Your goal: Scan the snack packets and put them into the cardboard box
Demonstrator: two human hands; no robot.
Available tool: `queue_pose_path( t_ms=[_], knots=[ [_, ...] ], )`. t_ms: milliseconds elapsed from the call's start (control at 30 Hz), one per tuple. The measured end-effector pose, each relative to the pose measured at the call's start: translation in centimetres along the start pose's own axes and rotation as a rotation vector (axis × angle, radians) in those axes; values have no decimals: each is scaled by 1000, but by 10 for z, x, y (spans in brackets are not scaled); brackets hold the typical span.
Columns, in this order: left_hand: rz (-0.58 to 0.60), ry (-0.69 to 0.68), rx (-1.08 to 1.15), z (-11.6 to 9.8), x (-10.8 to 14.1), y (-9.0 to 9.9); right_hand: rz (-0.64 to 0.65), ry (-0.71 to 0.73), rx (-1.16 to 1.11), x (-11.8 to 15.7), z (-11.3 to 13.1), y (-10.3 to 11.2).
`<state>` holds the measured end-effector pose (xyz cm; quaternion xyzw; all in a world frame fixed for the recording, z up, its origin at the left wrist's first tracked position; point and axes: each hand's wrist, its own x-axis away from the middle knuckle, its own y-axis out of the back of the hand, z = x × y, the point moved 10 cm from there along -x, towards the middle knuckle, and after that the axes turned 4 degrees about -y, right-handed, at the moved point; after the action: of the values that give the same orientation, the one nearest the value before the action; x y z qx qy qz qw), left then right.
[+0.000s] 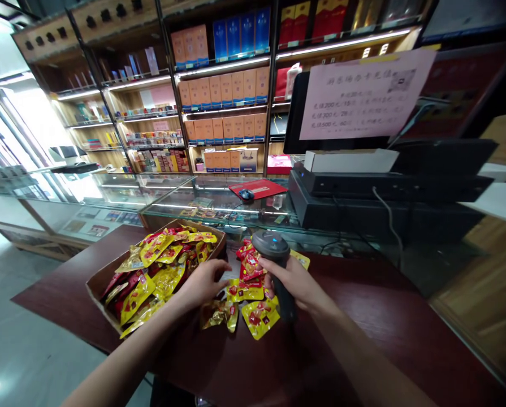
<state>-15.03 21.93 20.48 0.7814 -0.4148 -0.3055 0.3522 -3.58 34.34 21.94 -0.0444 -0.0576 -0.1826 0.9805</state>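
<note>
My right hand (297,282) is wrapped around the handle of a dark barcode scanner (271,244), held upright with a small blue light on its head. Under and beside the scanner lie loose yellow snack packets (261,317) and red snack packets (249,263) on the brown table. My left hand (207,281) hovers between these packets and the cardboard box (92,294), fingers bent but apart, with nothing visible in them. Yellow and red packets (161,277) fill that box in a heap. A crinkled gold packet (216,314) lies just below my left hand.
A glass display counter (168,195) runs behind the table (363,339), with a red mat (263,189) and a mouse (246,194) on it. At the right stand a monitor with a pink paper sign (358,99) and black equipment (388,206) with cables. Shelves of boxed goods (225,87) line the wall.
</note>
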Motion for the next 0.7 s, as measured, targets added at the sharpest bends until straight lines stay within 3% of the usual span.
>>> queue_pose_path(
  t_ms=[167, 367, 467, 600, 700],
  knots=[
    [351, 45, -126, 9, 35, -51, -7, 9, 5, 0, 1, 1],
    [343, 58, -259, 8, 48, -58, -16, -14, -7, -1, -2, 3],
    [280, 73, -61, 7, 40, -46, -16, -27, -17, -4, -6, 5],
    [128, 122, 440, 10, 5, -28, -27, -24, -6, -6, -7, 7],
    [11, 229, 843, 24, -26, -36, -59, -33, 4, -5, -5, 10]
  ],
)
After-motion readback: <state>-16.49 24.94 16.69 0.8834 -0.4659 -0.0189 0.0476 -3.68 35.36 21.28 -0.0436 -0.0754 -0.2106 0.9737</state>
